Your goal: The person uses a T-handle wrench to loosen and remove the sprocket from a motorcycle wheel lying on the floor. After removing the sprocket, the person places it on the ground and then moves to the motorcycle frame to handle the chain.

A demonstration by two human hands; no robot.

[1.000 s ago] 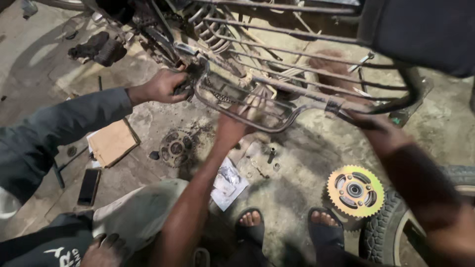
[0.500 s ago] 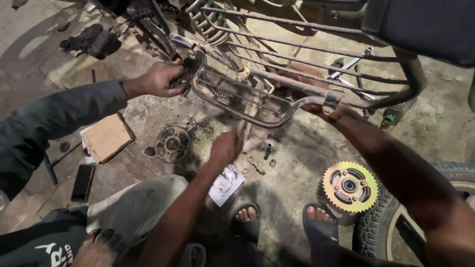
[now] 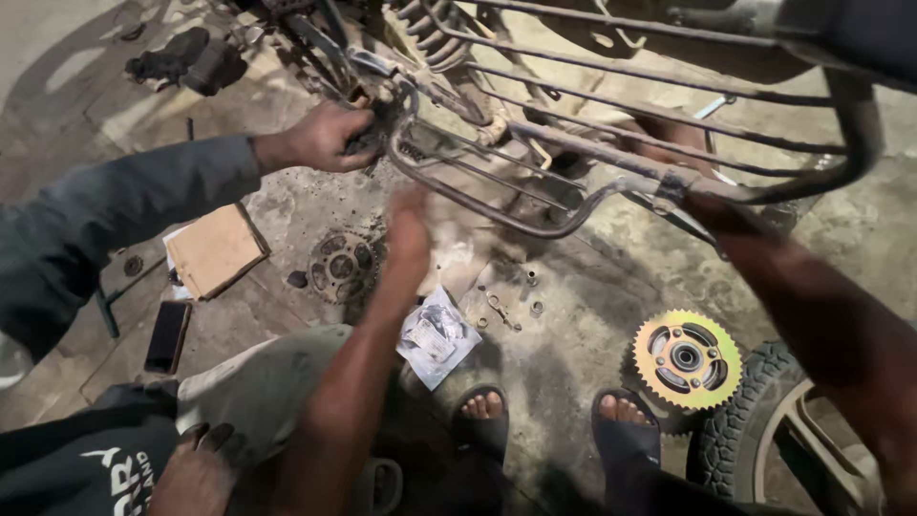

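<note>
Floor items: a gold sprocket point(image 3: 687, 358) just beside a tyre point(image 3: 755, 430), a dark sprocket hub point(image 3: 342, 266) beside a cardboard piece point(image 3: 216, 250), a phone point(image 3: 168, 336), a clear plastic packet point(image 3: 437, 334) and small loose bolts point(image 3: 530, 291) near two sandalled feet point(image 3: 549, 420); a co-worker's hand point(image 3: 320, 139), grey-sleeved, grips the frame's left end. The rusty tubular motorcycle rack point(image 3: 535, 162) hangs low across the upper view, its curved front bar crowding the room above the floor, with bare concrete open only between the packet and the gold sprocket. The left hand point(image 3: 411, 225) is blurred, raised just under that bar, fingers seemingly together and holding nothing; the right hand point(image 3: 673, 143) reaches into the rack behind its bars, its grip impossible to tell.
</note>
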